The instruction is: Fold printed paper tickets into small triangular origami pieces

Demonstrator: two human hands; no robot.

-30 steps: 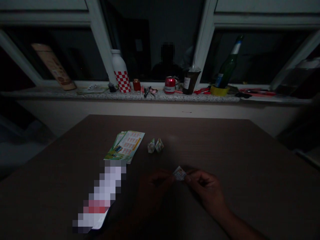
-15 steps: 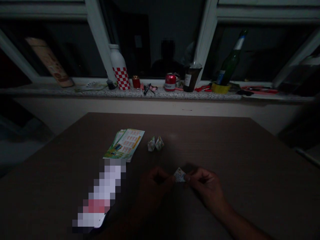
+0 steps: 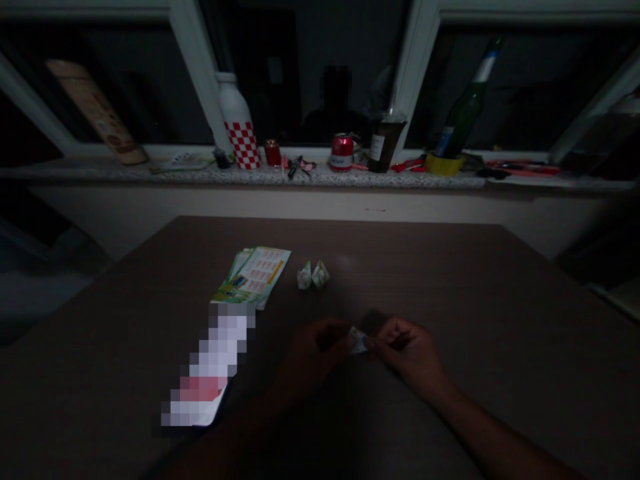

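Observation:
Between my two hands is a small piece of folded paper (image 3: 357, 341), pale with a dark printed pattern. My left hand (image 3: 320, 350) pinches its left side, and my right hand (image 3: 407, 350) pinches its right side between thumb and fingers. Both hands are dim, and the fingertips partly cover the paper. Beyond them, two small folded paper shapes (image 3: 313, 275) stand side by side on the brown table (image 3: 425, 267). Left of these lies a stack of printed leaflets (image 3: 260, 273), green and white with red print.
A lit, pixelated phone-like object (image 3: 210, 363) lies left of my hands. Along the granite windowsill (image 3: 310, 177) stand a checkered bottle (image 3: 243, 133), a red can (image 3: 342, 153), a dark cup (image 3: 384, 147) and a green bottle (image 3: 465, 107) set in a yellow ring (image 3: 444, 163).
The folded paper has tilted between my fingers and shows less of its surface. My view has dipped slightly, so the sill and table sit higher in the picture.

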